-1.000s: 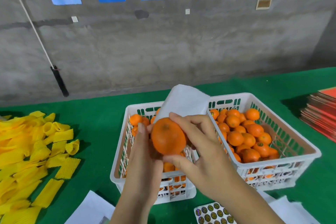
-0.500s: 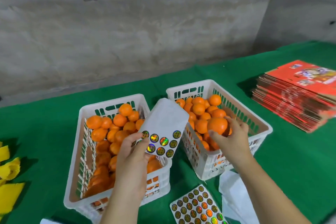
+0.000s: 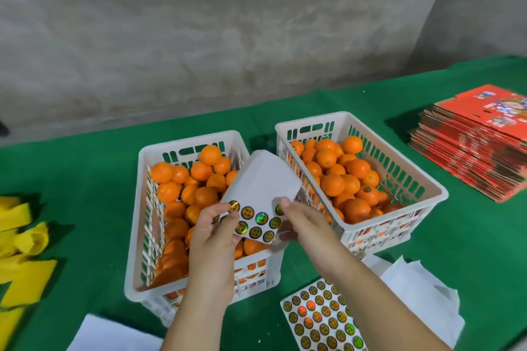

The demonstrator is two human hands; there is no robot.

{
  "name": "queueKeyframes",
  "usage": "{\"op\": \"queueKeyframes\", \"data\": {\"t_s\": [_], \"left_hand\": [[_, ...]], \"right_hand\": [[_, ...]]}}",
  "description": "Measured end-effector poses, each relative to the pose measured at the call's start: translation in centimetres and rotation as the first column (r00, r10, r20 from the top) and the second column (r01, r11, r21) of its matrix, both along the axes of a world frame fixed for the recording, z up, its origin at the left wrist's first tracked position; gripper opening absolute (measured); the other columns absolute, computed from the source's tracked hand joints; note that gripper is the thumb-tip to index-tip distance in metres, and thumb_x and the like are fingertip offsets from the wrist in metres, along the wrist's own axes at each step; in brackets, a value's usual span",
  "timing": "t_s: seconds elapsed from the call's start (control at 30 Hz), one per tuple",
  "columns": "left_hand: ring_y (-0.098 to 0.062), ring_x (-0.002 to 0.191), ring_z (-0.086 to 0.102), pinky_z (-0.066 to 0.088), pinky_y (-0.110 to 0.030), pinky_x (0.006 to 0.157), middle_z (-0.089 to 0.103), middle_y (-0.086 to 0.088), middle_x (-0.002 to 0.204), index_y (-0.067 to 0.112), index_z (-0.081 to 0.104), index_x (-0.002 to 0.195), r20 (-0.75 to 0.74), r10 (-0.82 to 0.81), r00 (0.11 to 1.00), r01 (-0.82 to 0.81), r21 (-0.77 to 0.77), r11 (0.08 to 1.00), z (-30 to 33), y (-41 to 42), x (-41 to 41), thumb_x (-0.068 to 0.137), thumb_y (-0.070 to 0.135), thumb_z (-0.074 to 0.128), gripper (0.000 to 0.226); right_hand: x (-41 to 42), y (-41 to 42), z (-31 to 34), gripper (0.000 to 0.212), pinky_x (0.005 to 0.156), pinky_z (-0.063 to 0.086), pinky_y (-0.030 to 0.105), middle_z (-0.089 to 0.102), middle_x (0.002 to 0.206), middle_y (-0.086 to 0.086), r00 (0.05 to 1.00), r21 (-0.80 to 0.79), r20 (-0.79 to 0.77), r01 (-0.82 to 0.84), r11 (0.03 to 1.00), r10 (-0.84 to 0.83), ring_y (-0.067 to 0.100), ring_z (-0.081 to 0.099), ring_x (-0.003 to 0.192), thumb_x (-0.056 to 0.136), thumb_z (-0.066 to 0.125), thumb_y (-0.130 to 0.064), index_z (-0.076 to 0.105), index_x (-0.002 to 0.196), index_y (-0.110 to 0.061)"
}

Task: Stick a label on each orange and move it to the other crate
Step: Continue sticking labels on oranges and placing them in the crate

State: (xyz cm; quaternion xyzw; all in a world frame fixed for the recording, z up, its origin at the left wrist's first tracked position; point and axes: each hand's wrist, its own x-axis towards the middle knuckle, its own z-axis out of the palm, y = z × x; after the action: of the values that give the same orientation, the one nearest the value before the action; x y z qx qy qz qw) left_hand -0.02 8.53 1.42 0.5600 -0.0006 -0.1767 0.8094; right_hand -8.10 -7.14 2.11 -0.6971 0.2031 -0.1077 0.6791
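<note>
Two hands work the label sheet above the left crate: left hand pinches its near-left edge, right hand nips one label. Peel slowly, keeping the sheet taut; oranges wait below.

Bare hands, bare forearms in shot

Both arms come up from the bottom edge with no sleeves, gloves, rings, watch or bands showing; the left hand and right hand have short, plain, unpainted nails.
</note>
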Motion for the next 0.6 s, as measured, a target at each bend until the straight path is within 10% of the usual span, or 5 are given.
{"op": "queueKeyframes", "data": {"t_s": [0.23,0.37,0.43,0.6], "left_hand": [[-0.002,0.101,0.071,0.054,-0.017,0.076,0.074,0.010,0.110,0.036,0.053,0.121,0.165,-0.014,0.986,-0.045,0.347,0.937,-4.1,3.9,2.0,0.103,0.018,0.065,0.028],[-0.016,0.114,0.065,0.054,-0.031,0.086,0.066,0.009,0.122,0.032,0.048,0.130,0.346,-0.353,0.869,-0.135,0.853,0.505,-7.1,6.6,4.8,0.103,0.026,0.060,0.029],[-0.023,0.120,0.061,0.054,-0.042,0.096,0.065,0.005,0.130,0.034,0.052,0.133,0.166,-0.536,0.828,-0.029,0.967,0.255,-7.8,6.5,6.2,0.103,0.039,0.054,0.031],[-0.038,0.151,0.029,0.030,-0.052,0.122,0.035,-0.005,0.166,0.032,0.037,0.158,-0.188,-0.616,0.765,0.227,0.974,-0.015,-8.4,4.6,9.7,0.096,0.061,0.054,0.071]], "right_hand": [[4.4,3.3,-3.6,0.013,0.080,0.063,0.036,0.081,0.102,0.001,0.988,-0.022,0.129,0.085,0.996,-0.081,0.020,0.077,0.098,0.103,0.064,-0.017,0.077,0.105,-0.017],[6.0,3.3,-6.3,0.018,0.082,0.060,0.052,0.077,0.099,0.012,0.981,-0.186,0.092,0.184,0.965,-0.169,0.030,0.074,0.096,0.105,0.062,-0.023,0.071,0.105,-0.007],[6.5,3.1,-7.3,0.031,0.064,0.052,0.050,0.064,0.076,0.014,0.979,-0.317,0.066,0.205,0.926,-0.195,0.025,0.063,0.069,0.104,0.062,-0.029,0.059,0.087,-0.003],[6.9,2.6,-8.0,0.041,0.050,0.026,0.027,0.033,0.057,-0.005,0.982,-0.481,0.047,0.184,0.857,-0.185,0.009,0.031,0.048,0.104,0.061,-0.027,0.039,0.072,-0.016]]}}
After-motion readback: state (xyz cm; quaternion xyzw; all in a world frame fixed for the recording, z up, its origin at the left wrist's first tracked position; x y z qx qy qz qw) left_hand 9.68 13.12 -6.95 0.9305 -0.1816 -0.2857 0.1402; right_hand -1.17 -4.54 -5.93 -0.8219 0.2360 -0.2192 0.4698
